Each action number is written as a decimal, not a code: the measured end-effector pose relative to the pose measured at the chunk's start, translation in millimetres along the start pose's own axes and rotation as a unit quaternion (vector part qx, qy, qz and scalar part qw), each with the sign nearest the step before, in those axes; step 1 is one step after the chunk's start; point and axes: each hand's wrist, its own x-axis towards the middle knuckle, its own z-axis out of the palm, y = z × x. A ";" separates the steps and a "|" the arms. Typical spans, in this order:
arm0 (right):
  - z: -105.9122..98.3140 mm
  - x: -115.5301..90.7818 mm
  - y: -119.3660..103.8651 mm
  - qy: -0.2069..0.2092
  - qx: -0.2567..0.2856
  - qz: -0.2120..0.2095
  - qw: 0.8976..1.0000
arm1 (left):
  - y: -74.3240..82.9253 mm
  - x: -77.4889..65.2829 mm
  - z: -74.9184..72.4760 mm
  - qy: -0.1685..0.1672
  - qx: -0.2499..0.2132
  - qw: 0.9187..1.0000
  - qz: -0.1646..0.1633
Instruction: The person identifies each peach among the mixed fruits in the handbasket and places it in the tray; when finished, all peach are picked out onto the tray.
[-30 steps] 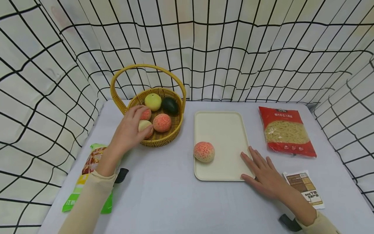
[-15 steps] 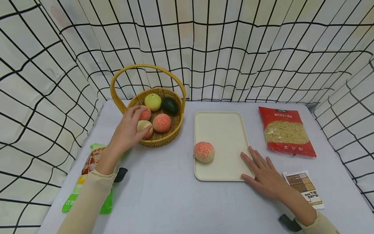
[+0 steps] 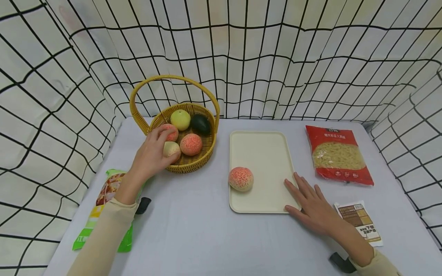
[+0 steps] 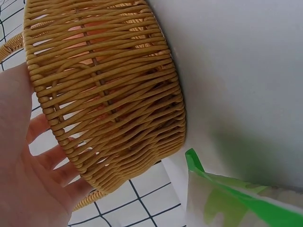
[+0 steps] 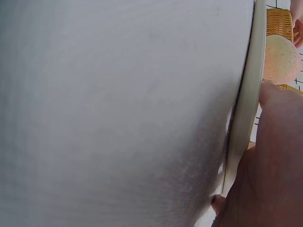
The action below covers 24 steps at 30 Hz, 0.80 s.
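Observation:
My left hand [image 3: 152, 151] reaches over the near-left rim of a yellow wicker basket [image 3: 193, 167]. Its thumb and bent fingers go round a pale peach [image 3: 170, 148], partly hidden by the thumb. The fingertips touch a pinker peach [image 3: 172, 134] behind it. The basket also holds another pink peach [image 3: 191, 144], a yellow-green round fruit [image 3: 180, 120] and a dark green avocado [image 3: 200, 124]. With fingers spread, my right hand [image 3: 312, 207] rests on the lower right edge of a cream tray [image 3: 266, 153]. One peach [image 3: 241, 179] sits at the tray's left edge.
A red bag of pasta [image 3: 340, 155] lies at the right, with a small brown-and-white packet [image 3: 360, 222] below it. Under my left forearm is a green bag [image 3: 126, 239]. The basket's tall handle [image 3: 174, 78] arches above the fruit. Black netting surrounds the white table.

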 end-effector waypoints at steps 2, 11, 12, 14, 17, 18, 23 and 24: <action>-0.1 -0.1 0.0 0.000 -0.001 0.000 1.000 | -0.9 -0.2 0.2 -0.006 0.007 1.000 -0.008; -0.8 0.4 -0.3 -0.001 0.002 -0.001 1.000 | 0.1 2.1 -0.5 -0.029 0.034 0.999 -0.027; -0.8 0.4 -0.2 -0.001 0.002 0.000 1.000 | 0.6 2.6 -0.7 -0.034 0.034 0.998 -0.029; -0.9 0.5 0.0 -0.003 0.003 0.001 1.000 | 1.0 3.7 -1.3 -0.044 0.035 0.998 -0.034; -1.0 0.6 0.3 -0.006 0.006 0.003 1.000 | 1.9 5.4 -2.9 -0.062 0.035 0.997 -0.039; -0.9 0.6 0.4 -0.006 0.007 0.003 1.000 | 2.1 6.1 -3.4 -0.067 0.037 0.996 -0.040; 0.3 1.0 1.2 -0.004 0.007 0.000 1.000 | 4.9 9.8 -6.3 -0.095 0.046 0.993 -0.048; 0.6 1.2 1.6 -0.004 0.007 -0.001 1.000 | 5.1 10.6 -6.9 -0.101 0.047 0.993 -0.048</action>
